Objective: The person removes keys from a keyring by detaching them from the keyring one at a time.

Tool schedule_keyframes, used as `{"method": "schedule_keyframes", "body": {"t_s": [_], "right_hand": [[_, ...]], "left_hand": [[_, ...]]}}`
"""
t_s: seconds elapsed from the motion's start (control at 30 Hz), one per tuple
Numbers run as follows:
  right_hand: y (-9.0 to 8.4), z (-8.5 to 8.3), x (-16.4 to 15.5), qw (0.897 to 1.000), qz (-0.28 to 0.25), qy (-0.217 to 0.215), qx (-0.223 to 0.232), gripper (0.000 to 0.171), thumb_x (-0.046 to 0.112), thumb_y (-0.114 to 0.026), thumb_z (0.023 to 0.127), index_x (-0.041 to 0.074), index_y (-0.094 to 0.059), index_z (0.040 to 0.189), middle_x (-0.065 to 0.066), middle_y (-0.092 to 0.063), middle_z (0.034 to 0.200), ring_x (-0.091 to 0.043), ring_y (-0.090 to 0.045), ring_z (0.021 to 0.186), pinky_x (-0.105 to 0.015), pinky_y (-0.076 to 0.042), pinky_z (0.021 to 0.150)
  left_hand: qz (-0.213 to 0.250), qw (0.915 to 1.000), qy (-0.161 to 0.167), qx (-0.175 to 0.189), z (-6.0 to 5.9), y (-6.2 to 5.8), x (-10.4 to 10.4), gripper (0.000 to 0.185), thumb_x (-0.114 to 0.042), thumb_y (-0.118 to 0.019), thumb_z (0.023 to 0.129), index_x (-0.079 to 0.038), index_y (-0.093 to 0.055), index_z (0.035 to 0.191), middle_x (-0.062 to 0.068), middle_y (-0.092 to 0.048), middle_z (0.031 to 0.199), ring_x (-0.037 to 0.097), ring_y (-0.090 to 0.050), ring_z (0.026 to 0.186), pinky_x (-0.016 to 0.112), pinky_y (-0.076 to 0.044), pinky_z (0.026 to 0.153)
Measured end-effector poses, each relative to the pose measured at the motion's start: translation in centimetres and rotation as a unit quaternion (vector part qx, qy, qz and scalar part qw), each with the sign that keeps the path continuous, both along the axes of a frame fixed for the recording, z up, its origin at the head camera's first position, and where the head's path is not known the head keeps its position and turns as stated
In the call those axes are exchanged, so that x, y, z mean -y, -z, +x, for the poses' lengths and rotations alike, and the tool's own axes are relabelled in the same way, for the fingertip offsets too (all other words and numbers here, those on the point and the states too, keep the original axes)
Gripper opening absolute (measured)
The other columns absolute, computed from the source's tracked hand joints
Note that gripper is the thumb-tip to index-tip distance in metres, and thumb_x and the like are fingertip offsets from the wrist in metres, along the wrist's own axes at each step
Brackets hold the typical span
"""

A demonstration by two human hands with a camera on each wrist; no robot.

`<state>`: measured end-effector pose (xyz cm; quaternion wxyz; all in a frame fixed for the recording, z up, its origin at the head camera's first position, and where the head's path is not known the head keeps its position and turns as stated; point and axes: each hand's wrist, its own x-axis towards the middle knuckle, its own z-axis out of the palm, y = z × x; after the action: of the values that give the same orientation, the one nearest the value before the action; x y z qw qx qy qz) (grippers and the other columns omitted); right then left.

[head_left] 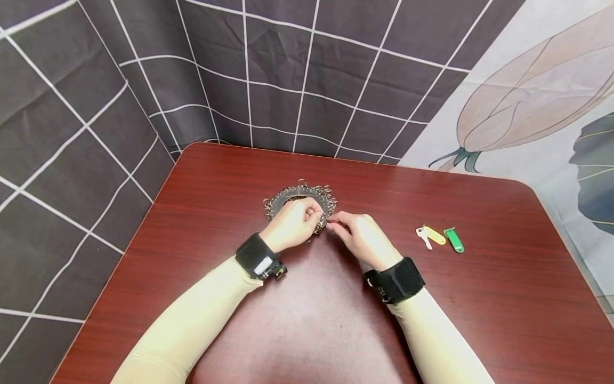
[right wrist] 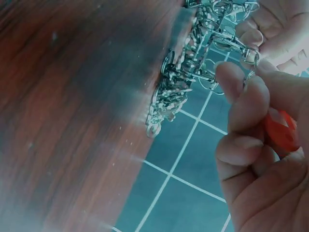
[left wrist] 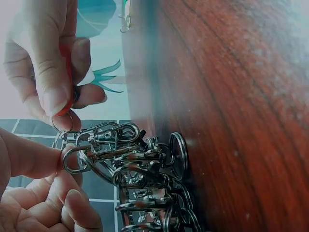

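Observation:
A round grey holder (head_left: 282, 200) hung with many metal swivel clasps (left wrist: 145, 166) and rings lies on the table. My left hand (head_left: 293, 223) is at its near right side, thumb and finger pinching one swivel clasp (left wrist: 77, 157). Close beside it, my right hand (head_left: 366, 241) holds a red key tag (right wrist: 281, 131), its fingers curled round it. A small split ring (left wrist: 57, 121) on the tag meets the end of the pinched clasp. Right thumb and fingertip grip at that ring, partly covering it. In the head view both hands hide part of the holder.
On the right of the reddish-brown table (head_left: 489, 298) lie a yellow key tag (head_left: 434, 235) with a silver key (head_left: 424, 238) and a green key tag (head_left: 453, 240). A dark gridded curtain (head_left: 278, 64) stands behind and to the left; a flower-patterned sheet (head_left: 523, 106) hangs at right.

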<state>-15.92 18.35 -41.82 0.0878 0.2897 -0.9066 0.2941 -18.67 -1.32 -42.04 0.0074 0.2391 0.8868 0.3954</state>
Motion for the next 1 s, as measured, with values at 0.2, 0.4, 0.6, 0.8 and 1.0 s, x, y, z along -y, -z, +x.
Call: {"method": "schedule_keyframes", "body": {"t_s": [0.2,0.4,0.6,0.8,1.0], "right_hand": [[-0.01,-0.12,0.06,0.999,-0.038,0.024,0.004,0.005,0.012,-0.065,0.092,0.009,-0.069,0.091,0.003,-0.064,0.085,-0.009,-0.057,0.075,-0.029,-0.048,0.070],[0.14,-0.03,0.28,0.996,-0.075,0.044,0.035,0.006,0.006,-0.062,0.092,0.011,-0.064,0.095,0.003,-0.064,0.086,-0.010,-0.058,0.077,-0.030,-0.050,0.072],[0.40,-0.09,0.31,0.995,-0.082,0.049,0.042,0.004,0.009,-0.063,0.092,0.013,-0.063,0.094,0.005,-0.063,0.083,-0.009,-0.056,0.074,-0.029,-0.049,0.069],[0.54,-0.15,0.50,0.994,-0.088,0.051,0.045,0.006,0.019,-0.064,0.094,0.014,-0.062,0.092,0.008,-0.060,0.078,-0.010,-0.054,0.068,-0.027,-0.044,0.064],[0.50,-0.10,0.52,0.987,-0.136,0.048,0.070,0.005,0.016,-0.063,0.095,0.015,-0.059,0.091,0.005,-0.057,0.071,-0.010,-0.056,0.063,-0.027,-0.044,0.058]], "left_hand": [[0.006,0.9999,0.012,0.007,0.09,-0.08,0.16,0.006,-0.012,-0.058,0.092,-0.012,-0.064,0.092,-0.005,-0.062,0.079,0.006,-0.058,0.074,0.023,-0.048,0.069],[0.016,0.9990,0.028,0.030,0.12,-0.18,0.40,0.009,-0.011,-0.059,0.091,-0.010,-0.066,0.095,-0.004,-0.063,0.080,0.007,-0.059,0.074,0.023,-0.049,0.069],[0.017,0.9989,0.019,0.039,0.16,0.01,0.38,0.007,-0.011,-0.060,0.088,-0.012,-0.065,0.093,-0.004,-0.062,0.081,0.008,-0.058,0.076,0.022,-0.049,0.070],[0.013,0.9994,0.005,0.033,0.34,0.06,0.30,0.006,-0.011,-0.060,0.089,-0.014,-0.062,0.093,-0.003,-0.060,0.082,0.010,-0.056,0.077,0.025,-0.048,0.071],[0.022,0.9988,-0.010,0.042,0.45,-0.35,0.14,0.004,-0.013,-0.061,0.091,-0.012,-0.062,0.095,-0.003,-0.061,0.084,0.010,-0.058,0.079,0.027,-0.048,0.072]]}}
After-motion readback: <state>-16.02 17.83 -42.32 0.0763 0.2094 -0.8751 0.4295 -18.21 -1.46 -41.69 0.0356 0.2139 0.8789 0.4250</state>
